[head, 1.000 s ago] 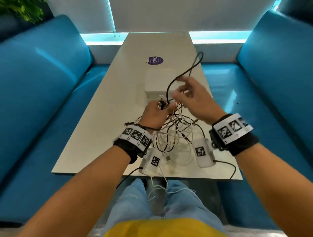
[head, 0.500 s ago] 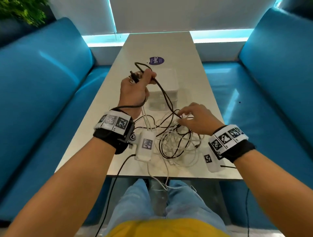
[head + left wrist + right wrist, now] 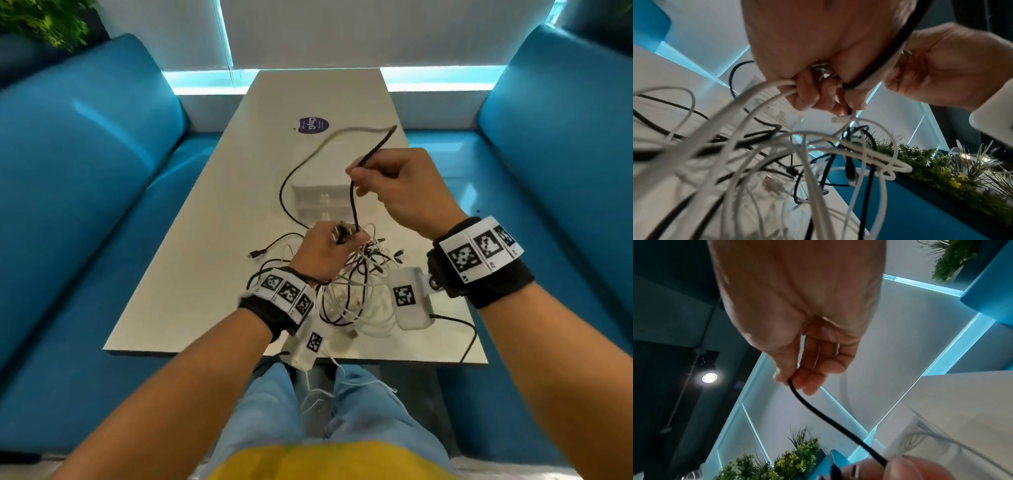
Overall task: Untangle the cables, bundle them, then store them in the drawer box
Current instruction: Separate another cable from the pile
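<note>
A tangle of white and black cables [image 3: 356, 287] lies on the white table [image 3: 205, 274] near me. My left hand [image 3: 342, 238] grips several cable ends just above the tangle; in the left wrist view its fingers [image 3: 813, 95] curl round white and black cables [image 3: 777, 154]. My right hand [image 3: 356, 173] is raised above it and pinches a black cable [image 3: 354, 205] that runs straight down into the left hand. The rest of this cable loops up and left, blurred, then falls to the table. In the right wrist view thumb and fingers pinch the black cable [image 3: 828, 417]. The translucent drawer box [image 3: 315, 195] stands behind the hands.
A purple round sticker [image 3: 313, 125] is on the far half of the table. Blue sofas [image 3: 85, 205] flank the table on both sides. A loose black plug end [image 3: 255, 254] lies left of the tangle. White cable hangs over the near table edge onto my lap.
My left hand has come down from the far left to the tangle, gripping cable ends. My right hand has lifted off the tangle and now pinches the black cable above it.
</note>
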Available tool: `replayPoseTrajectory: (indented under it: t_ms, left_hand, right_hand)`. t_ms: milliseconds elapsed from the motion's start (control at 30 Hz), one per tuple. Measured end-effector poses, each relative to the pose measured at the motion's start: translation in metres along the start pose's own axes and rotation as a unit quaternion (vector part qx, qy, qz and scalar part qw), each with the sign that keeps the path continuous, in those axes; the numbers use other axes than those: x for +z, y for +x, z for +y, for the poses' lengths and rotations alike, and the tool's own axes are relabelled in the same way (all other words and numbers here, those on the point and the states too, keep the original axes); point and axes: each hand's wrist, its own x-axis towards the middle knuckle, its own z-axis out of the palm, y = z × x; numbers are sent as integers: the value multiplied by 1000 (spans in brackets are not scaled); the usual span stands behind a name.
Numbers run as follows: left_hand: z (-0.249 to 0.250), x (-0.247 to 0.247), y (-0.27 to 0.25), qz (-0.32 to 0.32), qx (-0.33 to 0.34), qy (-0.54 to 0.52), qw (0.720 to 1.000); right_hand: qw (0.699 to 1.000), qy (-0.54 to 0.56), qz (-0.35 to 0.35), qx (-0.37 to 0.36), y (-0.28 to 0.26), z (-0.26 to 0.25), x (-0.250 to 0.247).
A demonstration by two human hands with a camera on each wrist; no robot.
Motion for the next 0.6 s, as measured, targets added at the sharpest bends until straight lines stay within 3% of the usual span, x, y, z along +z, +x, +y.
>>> replayPoseTrajectory:
  t_ms: [100,233,333,433,500,600]
  left_hand:
    - [0,-1,6,32,-32,-47,998]
    - [-3,-14,7,62,-59,-80,993]
    - [-5,-28,6,124,-88,-137,979]
    - [0,-55,10,205,-108,-247,941]
    - [8,-76,11,211,-94,-274,934]
    - [19,-97,8,158,-66,-262,950]
  right_hand:
    - [1000,-7,-10,9,-4,9,1]
    - [964,-218,-137,62,-25,59,14]
    - [957,-258,-106,76,-34,82,17]
    - [948,-278,-111,110,-33,97,9]
    - [938,-295,-114,140,-29,103,2]
    - [942,-284,-81,160,-19,96,-7]
